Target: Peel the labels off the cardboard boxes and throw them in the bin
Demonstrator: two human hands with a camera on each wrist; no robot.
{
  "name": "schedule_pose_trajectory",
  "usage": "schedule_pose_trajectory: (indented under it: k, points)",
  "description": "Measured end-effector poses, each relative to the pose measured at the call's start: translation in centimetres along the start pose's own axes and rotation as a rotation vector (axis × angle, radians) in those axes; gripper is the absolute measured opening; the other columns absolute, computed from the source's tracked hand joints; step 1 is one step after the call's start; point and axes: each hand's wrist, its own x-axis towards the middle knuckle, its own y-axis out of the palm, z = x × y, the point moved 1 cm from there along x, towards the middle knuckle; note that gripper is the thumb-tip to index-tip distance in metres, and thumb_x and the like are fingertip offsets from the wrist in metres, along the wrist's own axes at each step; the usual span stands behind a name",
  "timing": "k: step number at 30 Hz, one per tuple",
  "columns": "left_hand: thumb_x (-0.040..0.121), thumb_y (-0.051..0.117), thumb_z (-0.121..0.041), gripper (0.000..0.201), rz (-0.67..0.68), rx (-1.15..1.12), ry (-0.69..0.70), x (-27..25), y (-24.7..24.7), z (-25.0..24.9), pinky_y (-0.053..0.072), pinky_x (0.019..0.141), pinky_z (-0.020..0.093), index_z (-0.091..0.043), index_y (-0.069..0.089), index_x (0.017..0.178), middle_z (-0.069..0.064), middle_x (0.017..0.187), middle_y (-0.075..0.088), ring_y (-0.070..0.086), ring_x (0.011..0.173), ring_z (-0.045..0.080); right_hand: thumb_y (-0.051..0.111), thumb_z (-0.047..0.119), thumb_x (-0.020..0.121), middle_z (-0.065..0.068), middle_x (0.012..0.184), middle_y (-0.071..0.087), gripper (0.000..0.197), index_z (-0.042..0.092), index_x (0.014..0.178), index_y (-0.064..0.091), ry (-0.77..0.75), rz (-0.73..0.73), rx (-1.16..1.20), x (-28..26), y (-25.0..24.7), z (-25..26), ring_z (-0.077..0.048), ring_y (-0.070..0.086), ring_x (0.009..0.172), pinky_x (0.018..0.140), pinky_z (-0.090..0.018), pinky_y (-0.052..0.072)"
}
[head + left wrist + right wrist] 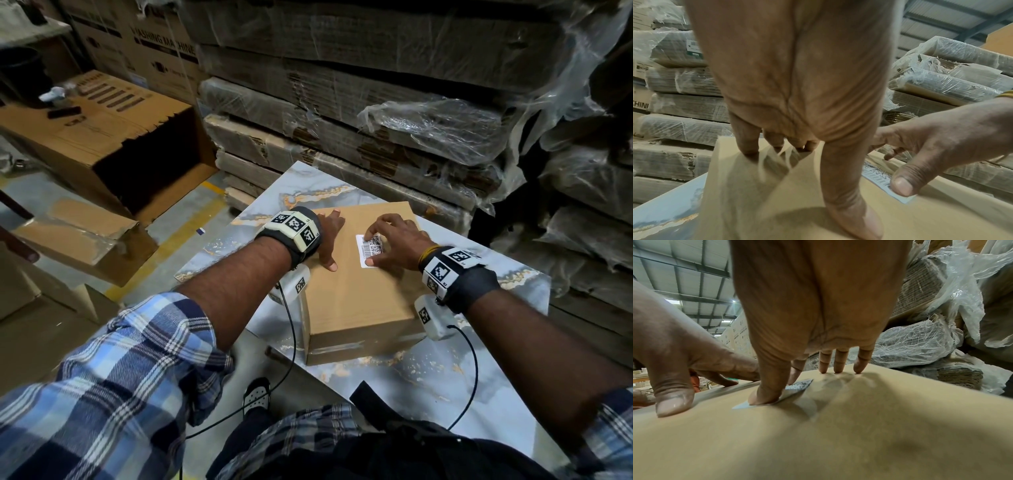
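White barcode label (370,249) (mostly stuck flat) atop closed brown cardboard box (356,301).

You wear a plaid shirt in blue, white and dark navy, its left sleeve (113,387) rolled up above the elbow and its right sleeve (613,421) showing at the frame's edge. A black wrist strap (308,240) circles your left wrist, carrying a pale block printed with black-and-white square markers. A matching black strap (476,287) with the same marker block sits on your right wrist, next to a yellow thread band (428,254). A white camera unit (432,317) with a small marker hangs under each wrist, and a thin black cable (474,363) runs from each back toward your body. Your trousers are dark.
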Motion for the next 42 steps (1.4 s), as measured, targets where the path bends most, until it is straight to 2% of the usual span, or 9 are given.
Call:
schedule_pose_trajectory:
  k: [5, 9, 16, 18, 23, 27, 31, 36, 42]
  points:
    - [0.070, 0.087, -0.043, 0.117, 0.007, 0.001, 0.000, -0.01, -0.11, 0.04, 0.027, 0.115, 0.058, -0.014, 0.013, 0.156, 0.006, 0.166, -0.005, 0.015, 0.150, 0.034, 0.079, 0.046, 0.080, 0.002, 0.157, 0.025, 0.064, 0.043, 0.135, 0.047, 0.001, 0.005, -0.014, 0.02, 0.11, -0.06, -0.031, 0.030, 0.139, 0.110, -0.052, 0.029]
    - [0.069, 0.087, -0.043, 0.117, -0.002, 0.003, 0.002, -0.01, 0.01, 0.05, 0.028, 0.115, 0.058, -0.013, 0.013, 0.156, 0.006, 0.166, -0.004, 0.016, 0.150, 0.034, 0.080, 0.045, 0.079, 0.002, 0.157, 0.025, 0.055, 0.041, 0.126, 0.052, 0.003, -0.002, 0.001, 0.05, 0.07, 0.03, -0.030, 0.030, 0.139, 0.110, -0.052, 0.029]
    - [0.069, 0.088, -0.040, 0.115, -0.010, -0.005, 0.012, -0.14, -0.15, -0.06, 0.034, 0.112, 0.053, -0.010, 0.017, 0.154, 0.010, 0.165, 0.001, 0.024, 0.147, 0.036, 0.079, 0.044, 0.079, 0.003, 0.157, 0.025, 0.057, 0.041, 0.129, 0.051, 0.006, 0.001, 0.006, -0.08, 0.11, -0.01, -0.030, 0.030, 0.139, 0.110, -0.051, 0.028]
    - [0.070, 0.088, -0.040, 0.115, -0.010, -0.006, 0.012, -0.12, -0.08, -0.10, 0.033, 0.113, 0.053, -0.010, 0.016, 0.155, 0.010, 0.165, -0.001, 0.021, 0.148, 0.036, 0.080, 0.044, 0.079, 0.003, 0.157, 0.025, 0.051, 0.040, 0.122, 0.054, 0.006, -0.002, 0.013, -0.06, 0.08, 0.02, -0.030, 0.030, 0.139, 0.110, -0.050, 0.028]
    - [0.070, 0.088, -0.040, 0.118, 0.012, -0.021, 0.006, 0.05, -0.06, -0.04, 0.028, 0.115, 0.054, -0.012, 0.012, 0.156, 0.008, 0.166, -0.006, 0.015, 0.150, 0.035, 0.078, 0.045, 0.081, 0.001, 0.158, 0.023, 0.068, 0.041, 0.139, 0.044, 0.007, 0.005, -0.011, -0.17, 0.09, -0.01, -0.031, 0.029, 0.140, 0.110, -0.051, 0.029]
    - [0.071, 0.087, -0.039, 0.118, 0.013, -0.021, 0.003, 0.08, -0.06, -0.05, 0.027, 0.115, 0.054, -0.012, 0.010, 0.157, 0.008, 0.166, -0.007, 0.012, 0.151, 0.035, 0.079, 0.044, 0.080, 0.002, 0.158, 0.024, 0.054, 0.040, 0.125, 0.051, 0.003, -0.001, 0.009, -0.13, 0.04, -0.02, -0.030, 0.030, 0.140, 0.110, -0.051, 0.028]
    - [0.069, 0.088, -0.041, 0.119, 0.015, -0.016, 0.004, 0.29, 0.04, 0.03, 0.028, 0.114, 0.057, -0.013, 0.011, 0.156, 0.007, 0.166, -0.004, 0.013, 0.150, 0.035, 0.078, 0.044, 0.080, 0.001, 0.159, 0.024, 0.069, 0.039, 0.140, 0.043, 0.005, -0.003, -0.013, -0.12, 0.18, -0.02, -0.031, 0.030, 0.140, 0.110, -0.052, 0.030]
    - [0.069, 0.088, -0.042, 0.122, 0.018, -0.015, -0.003, 0.38, 0.11, 0.10, 0.025, 0.115, 0.057, -0.014, 0.007, 0.157, 0.006, 0.166, -0.006, 0.010, 0.151, 0.034, 0.079, 0.044, 0.079, 0.002, 0.157, 0.026, 0.058, 0.035, 0.128, 0.049, 0.008, -0.010, 0.007, -0.03, 0.18, -0.04, -0.030, 0.033, 0.138, 0.110, -0.050, 0.031]
    - [0.070, 0.088, -0.041, 0.123, 0.019, -0.021, -0.003, 0.30, 0.04, 0.09, 0.024, 0.116, 0.056, -0.013, 0.006, 0.157, 0.006, 0.166, -0.007, 0.009, 0.151, 0.033, 0.078, 0.043, 0.080, 0.003, 0.158, 0.024, 0.065, 0.042, 0.136, 0.045, 0.001, -0.007, 0.006, -0.07, 0.40, -0.18, -0.030, 0.031, 0.140, 0.111, -0.052, 0.030]
